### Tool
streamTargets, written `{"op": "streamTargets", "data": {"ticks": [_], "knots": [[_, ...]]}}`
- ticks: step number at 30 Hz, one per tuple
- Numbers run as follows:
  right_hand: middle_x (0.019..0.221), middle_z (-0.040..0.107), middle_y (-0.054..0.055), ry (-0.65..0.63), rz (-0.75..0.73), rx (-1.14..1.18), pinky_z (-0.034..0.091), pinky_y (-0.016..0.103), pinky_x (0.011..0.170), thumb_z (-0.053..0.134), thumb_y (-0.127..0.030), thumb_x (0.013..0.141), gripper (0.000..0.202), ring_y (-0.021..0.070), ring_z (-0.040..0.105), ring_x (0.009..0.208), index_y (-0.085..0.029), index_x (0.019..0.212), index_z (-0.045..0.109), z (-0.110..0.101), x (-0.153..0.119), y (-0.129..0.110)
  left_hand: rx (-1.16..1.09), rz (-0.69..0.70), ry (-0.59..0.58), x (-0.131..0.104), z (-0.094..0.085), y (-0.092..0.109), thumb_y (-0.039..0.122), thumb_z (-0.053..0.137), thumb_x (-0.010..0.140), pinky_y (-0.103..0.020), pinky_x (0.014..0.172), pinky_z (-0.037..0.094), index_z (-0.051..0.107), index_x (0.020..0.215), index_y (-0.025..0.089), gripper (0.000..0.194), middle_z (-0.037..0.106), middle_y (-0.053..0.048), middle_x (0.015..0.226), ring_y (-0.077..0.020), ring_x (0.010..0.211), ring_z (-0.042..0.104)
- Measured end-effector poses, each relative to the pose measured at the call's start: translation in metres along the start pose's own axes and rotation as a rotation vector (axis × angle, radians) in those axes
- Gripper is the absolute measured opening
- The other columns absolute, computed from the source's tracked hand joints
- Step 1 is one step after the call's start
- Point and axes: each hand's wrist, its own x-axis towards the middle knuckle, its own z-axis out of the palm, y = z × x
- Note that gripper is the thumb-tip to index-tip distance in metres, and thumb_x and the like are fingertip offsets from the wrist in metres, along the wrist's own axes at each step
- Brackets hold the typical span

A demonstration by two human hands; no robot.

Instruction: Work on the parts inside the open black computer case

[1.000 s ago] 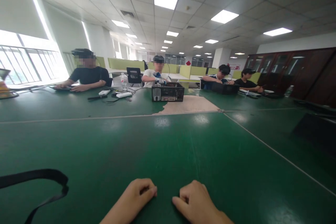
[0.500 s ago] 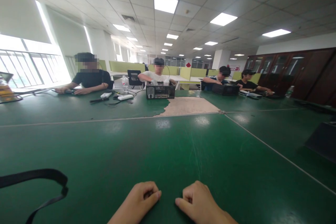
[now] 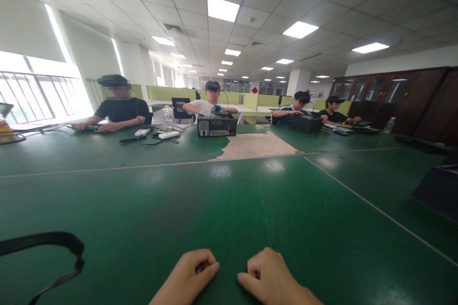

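My left hand (image 3: 196, 267) rests on the green tabletop (image 3: 200, 205) near its front edge, fingers curled into a loose fist. A small hollow shows between thumb and fingers, with nothing seen in it. A short gap to the right, my right hand (image 3: 266, 274) lies in the same way, curled and closed, its thumb pointing left. Both hands touch only the table. The nearest loose thing is a black strap (image 3: 57, 240) at the lower left, apart from my left hand.
Across the table, several people sit working. One handles an open computer case (image 3: 217, 125); another leans over a black box (image 3: 306, 123). A water bottle (image 3: 169, 118) and white devices (image 3: 169, 135) stand left of the case. A dark object (image 3: 436, 193) sits at the right edge.
My view has turned slightly to the right. My hands stay curled in place. Behind the computer case, a person's gloved hands have shifted, and a blue glove part now shows.
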Motion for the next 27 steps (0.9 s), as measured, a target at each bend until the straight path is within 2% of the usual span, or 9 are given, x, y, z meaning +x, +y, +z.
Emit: {"op": "streamTargets", "data": {"ticks": [7,11,15,17,18,20,22,24,27], "knots": [[0.05,0.049,-0.005,-0.004,0.009,0.036,0.024,0.023,0.052,0.056,-0.039,0.077,0.033,0.0075,0.042,0.051,-0.018,0.052,0.053,0.001,0.002,0.003,0.028,-0.009,-0.011,0.001,-0.002,0.001,0.041,0.048,0.081,-0.022,0.061,0.034,0.06,0.071,0.016,0.03,0.05,0.002,0.067,-0.0128,0.065,0.046],[0.072,0.06,-0.001,0.204,0.067,-0.1,0.032,0.026,0.061,0.048,-0.031,0.084,0.019,0.0132,0.052,0.067,-0.021,0.074,0.059,-0.012,0.001,0.008,0.054,-0.029,-0.029,-0.001,-0.003,0.006,0.04,0.046,0.082,-0.023,0.061,0.037,0.06,0.072,0.016,0.03,0.053,0.001,0.069,-0.0133,0.066,0.048],[0.095,0.059,0.004,0.292,0.032,-0.267,0.035,0.033,0.076,0.049,-0.018,0.076,0.018,0.0211,0.051,0.089,-0.022,0.09,0.059,-0.02,-0.001,0.011,0.235,0.017,0.041,-0.008,0.001,0.016,0.032,0.053,0.076,-0.028,0.078,0.043,0.066,0.089,0.018,0.023,0.061,-0.006,0.093,-0.0193,0.086,0.054],[0.105,0.057,0.004,0.269,-0.045,-0.215,0.035,0.034,0.082,0.052,-0.019,0.075,0.025,0.0215,0.05,0.096,-0.024,0.097,0.059,-0.018,-0.002,0.01,0.36,0.036,0.095,-0.011,0.004,0.021,0.032,0.058,0.073,-0.04,0.097,0.037,0.062,0.115,0.022,0.043,0.06,-0.008,0.111,-0.0256,0.105,0.051],[0.109,0.057,0.002,0.237,-0.109,-0.178,0.035,0.033,0.085,0.054,-0.02,0.074,0.027,0.0209,0.049,0.099,-0.026,0.1,0.059,-0.015,-0.003,0.01,0.42,0.038,0.09,-0.012,0.005,0.023,0.035,0.06,0.072,-0.049,0.105,0.028,0.058,0.123,0.025,0.052,0.058,-0.009,0.118,-0.0295,0.114,0.047],[0.114,0.057,0.0,0.179,-0.209,-0.129,0.034,0.032,0.088,0.057,-0.025,0.075,0.03,0.0204,0.048,0.103,-0.03,0.105,0.059,-0.01,-0.004,0.009,0.515,0.027,0.024,-0.012,0.007,0.025,0.044,0.061,0.074,-0.063,0.107,0.009,0.054,0.128,0.031,0.056,0.054,-0.009,0.13,-0.0366,0.127,0.037],[0.115,0.058,0.0,0.197,-0.174,-0.133,0.033,0.033,0.089,0.054,-0.028,0.079,0.029,0.021,0.049,0.104,-0.03,0.108,0.059,-0.008,-0.005,0.009,0.553,0.011,-0.051,-0.013,0.007,0.026,0.051,0.059,0.076,-0.067,0.106,0.003,0.053,0.129,0.035,0.056,0.046,-0.007,0.14,-0.0389,0.134,0.027],[0.115,0.058,0.003,0.262,-0.06,-0.174,0.033,0.036,0.088,0.05,-0.027,0.082,0.029,0.0231,0.049,0.104,-0.027,0.109,0.06,-0.009,-0.006,0.01,0.569,-0.017,-0.054,-0.013,0.007,0.027,0.056,0.056,0.077,-0.065,0.107,0.006,0.048,0.133,0.034,0.061,0.039,-0.006,0.145,-0.0377,0.136,0.022],[0.114,0.057,0.003,0.267,-0.025,-0.161,0.034,0.036,0.088,0.051,-0.025,0.08,0.03,0.0228,0.049,0.103,-0.027,0.108,0.06,-0.013,-0.006,0.013,0.602,-0.051,-0.013,-0.015,0.008,0.028,0.063,0.049,0.079,-0.065,0.108,0.006,0.05,0.132,0.031,0.062,0.043,-0.007,0.142,-0.0374,0.136,0.024]]}}
